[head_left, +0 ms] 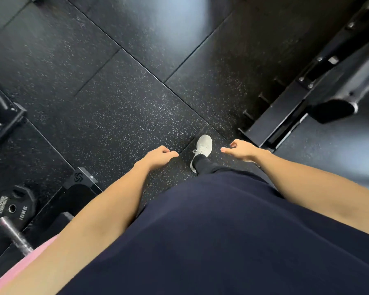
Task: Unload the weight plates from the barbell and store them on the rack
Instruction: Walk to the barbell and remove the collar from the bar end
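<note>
A black 10 kg weight plate (13,206) sits at the lower left, beside a steel peg or bar sleeve (14,235) that pokes out empty. My left hand (159,156) hangs in front of me with loosely curled fingers and holds nothing. My right hand (241,150) hangs likewise, empty, near my grey shoe (202,149). Both hands are over bare floor, well away from the plate. No loaded barbell shows in this view.
Black speckled rubber floor tiles (119,99) fill the middle. A black rack foot with a logo (81,179) lies at the lower left. A black steel frame with bolts and a padded end (332,109) stands at the right. More dark equipment (2,118) sits at the left edge.
</note>
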Tool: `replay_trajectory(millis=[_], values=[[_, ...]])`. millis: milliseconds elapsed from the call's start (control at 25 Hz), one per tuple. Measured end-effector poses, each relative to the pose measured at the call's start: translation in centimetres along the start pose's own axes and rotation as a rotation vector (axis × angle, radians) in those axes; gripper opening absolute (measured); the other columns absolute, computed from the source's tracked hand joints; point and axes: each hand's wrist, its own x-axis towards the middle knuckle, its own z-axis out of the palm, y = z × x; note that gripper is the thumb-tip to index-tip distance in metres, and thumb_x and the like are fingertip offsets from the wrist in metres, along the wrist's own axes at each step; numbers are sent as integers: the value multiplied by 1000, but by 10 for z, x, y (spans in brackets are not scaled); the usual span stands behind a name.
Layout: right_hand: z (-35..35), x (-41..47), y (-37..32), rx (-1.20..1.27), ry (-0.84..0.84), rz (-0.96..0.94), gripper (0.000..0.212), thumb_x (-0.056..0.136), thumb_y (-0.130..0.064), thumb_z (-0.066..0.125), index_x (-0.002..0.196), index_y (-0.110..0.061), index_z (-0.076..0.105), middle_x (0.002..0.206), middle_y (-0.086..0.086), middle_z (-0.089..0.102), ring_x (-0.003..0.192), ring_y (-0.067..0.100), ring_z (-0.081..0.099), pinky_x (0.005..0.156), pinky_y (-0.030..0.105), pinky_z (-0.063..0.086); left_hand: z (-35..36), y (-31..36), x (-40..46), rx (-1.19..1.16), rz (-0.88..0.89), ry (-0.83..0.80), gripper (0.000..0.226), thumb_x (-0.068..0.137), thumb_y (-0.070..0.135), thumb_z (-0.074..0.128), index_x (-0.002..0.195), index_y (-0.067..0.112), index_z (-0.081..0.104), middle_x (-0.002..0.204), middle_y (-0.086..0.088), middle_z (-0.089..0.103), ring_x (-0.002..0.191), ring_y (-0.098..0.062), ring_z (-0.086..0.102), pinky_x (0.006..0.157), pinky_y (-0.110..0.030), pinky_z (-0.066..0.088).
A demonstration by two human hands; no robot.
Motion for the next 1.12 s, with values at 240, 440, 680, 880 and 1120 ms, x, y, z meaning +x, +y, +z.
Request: replay_trajectory(millis=[240,440,680,880,1120], values=[[-113,70,-86,5,-2,-51,80,83,-64,55,139,-9,40,143,11,47,128,28,46,97,33,35,-115,65,52,-63,13,89,61,77,65,54,123,25,55,127,-2,55,110,-22,53,96,-38,42],[-189,132,-153,-7,-28,-72,82,82,-66,55,140,-11,37,144,12,45,129,29,45,100,38,36,-199,107,106,-138,11,121,71,74,66,56,131,25,52,137,-4,50,118,-24,51,101,-40,40],[-278,231,-249,44,-14,-24,82,81,-66,54,142,-14,34,146,12,44,129,30,46,104,42,37,-352,165,211,-69,15,80,75,67,73,53,126,28,53,134,0,52,116,-22,50,100,-40,39],[-372,291,-340,137,72,2,80,80,-66,56,140,-16,38,143,10,47,126,27,49,103,40,38,-499,230,275,-43,109,77,68,71,70,53,124,27,54,131,4,56,114,-18,51,93,-37,39],[-466,351,-412,272,136,9,80,80,-65,57,140,-15,39,144,9,46,128,26,47,105,39,36,-627,331,340,54,192,85,71,73,69,56,130,25,51,135,-1,54,114,-21,52,90,-38,41]])
